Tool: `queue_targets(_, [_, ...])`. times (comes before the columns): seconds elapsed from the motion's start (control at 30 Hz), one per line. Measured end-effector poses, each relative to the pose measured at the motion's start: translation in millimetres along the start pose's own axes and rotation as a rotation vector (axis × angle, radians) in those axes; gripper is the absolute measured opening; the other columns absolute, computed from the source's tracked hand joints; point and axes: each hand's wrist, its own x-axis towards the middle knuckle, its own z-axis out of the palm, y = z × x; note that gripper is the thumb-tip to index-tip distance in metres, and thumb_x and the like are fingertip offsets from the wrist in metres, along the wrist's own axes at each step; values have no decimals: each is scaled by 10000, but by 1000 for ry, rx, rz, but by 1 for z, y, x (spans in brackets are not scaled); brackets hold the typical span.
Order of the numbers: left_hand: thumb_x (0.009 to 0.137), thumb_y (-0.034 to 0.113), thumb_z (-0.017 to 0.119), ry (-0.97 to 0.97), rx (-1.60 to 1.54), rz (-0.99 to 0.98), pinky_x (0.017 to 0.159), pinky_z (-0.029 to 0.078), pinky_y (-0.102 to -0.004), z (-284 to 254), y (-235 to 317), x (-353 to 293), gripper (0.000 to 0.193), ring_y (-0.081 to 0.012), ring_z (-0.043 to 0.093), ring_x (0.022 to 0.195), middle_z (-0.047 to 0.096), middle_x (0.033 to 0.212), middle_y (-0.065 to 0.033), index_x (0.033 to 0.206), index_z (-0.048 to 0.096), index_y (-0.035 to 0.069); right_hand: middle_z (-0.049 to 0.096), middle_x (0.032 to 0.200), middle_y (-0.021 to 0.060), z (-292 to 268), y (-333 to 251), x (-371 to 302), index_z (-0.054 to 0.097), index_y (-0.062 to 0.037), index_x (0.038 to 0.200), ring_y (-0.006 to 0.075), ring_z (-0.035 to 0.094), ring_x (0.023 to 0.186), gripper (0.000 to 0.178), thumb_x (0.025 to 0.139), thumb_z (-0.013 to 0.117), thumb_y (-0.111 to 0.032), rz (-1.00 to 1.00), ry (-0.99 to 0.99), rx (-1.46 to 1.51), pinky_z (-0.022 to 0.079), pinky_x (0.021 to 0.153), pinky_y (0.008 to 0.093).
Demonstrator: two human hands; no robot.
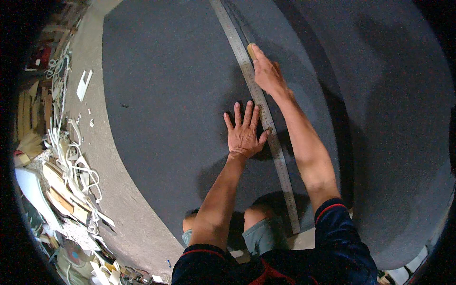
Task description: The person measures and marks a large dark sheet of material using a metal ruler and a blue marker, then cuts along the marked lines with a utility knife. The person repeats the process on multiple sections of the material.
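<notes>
Sheet in front of us: dark grey, matte, fine-grained surface, probably foam or felt, can't confirm which. Lies broad and flat, one tiny dark scrap on its left part. Long metal ruler lies across it, thin, straight strip, dull silver with graduations, near end close to our knees.

Our left hand is palm down, fingers spread on the sheet just left of the ruler, thumb reaching onto the metal. Our right hand is on the ruler's other side, farther up, fingers closed round a tan-yellow piece; most of it is hidden by the grip, so we can't tell what it is. Thin dark line runs along the ruler's right side beyond that hand; cut or crease, can't tell.

Right of the sheet, past a dark band, we have a second dark grey sheet, similar texture.

Floor on our left is rough, brownish grey, concrete-like. White U-shaped scrap lies on it, stiff-looking. Farther left, scrap heap: curled white strips, flat pale offcuts. Translucent plastic at its near end; bag or loose film, contents too blurred for us to read.
</notes>
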Motion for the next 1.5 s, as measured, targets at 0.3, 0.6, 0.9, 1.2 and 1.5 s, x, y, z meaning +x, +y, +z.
queue_targets(0.3, [914, 633, 516, 36, -31, 1, 1183, 40, -695, 1, 0, -2, 854, -404, 83, 1546, 205, 1676, -82, 1578, 319, 135, 525, 1462, 174, -2, -6, -6, 348, -119, 1542, 400, 537, 1287, 498, 1048, 392, -165, 60, -91, -44, 410, 1101, 479])
queue_targets(0.6, [909, 636, 526, 40, -22, 2, 1186, 34, -692, 4, -2, -1, 871, -404, 74, 1548, 178, 1683, -76, 1587, 297, 140, 614, 1321, 237, 1, -7, 39, 413, -153, 1520, 433, 615, 1169, 493, 1027, 428, -169, -10, -40, -85, 485, 1012, 508])
queue_targets(0.9, [920, 632, 509, 27, -10, -5, 1188, 40, -688, 3, 1, 0, 841, -385, 78, 1548, 163, 1687, -51, 1593, 294, 175, 684, 1142, 253, 11, -12, 54, 411, -209, 1523, 490, 637, 1059, 524, 1003, 475, -196, 72, -25, -71, 521, 933, 540])
queue_targets(1.2, [916, 627, 532, 71, 2, 10, 1181, 56, -697, 6, -3, -3, 847, -392, 85, 1548, 185, 1683, -53, 1591, 289, 179, 624, 1204, 264, 1, 34, -148, 365, -82, 1528, 470, 639, 1003, 600, 951, 517, -19, -237, 65, 24, 545, 835, 495])
queue_targets(1.5, [952, 589, 514, 134, 103, 1, 1183, 80, -686, 21, 10, -22, 833, -394, 91, 1548, 181, 1681, -87, 1595, 263, 122, 681, 984, 274, -29, 46, -330, 280, -142, 1578, 475, 673, 849, 773, 885, 595, -12, 6, -122, -103, 547, 738, 537])
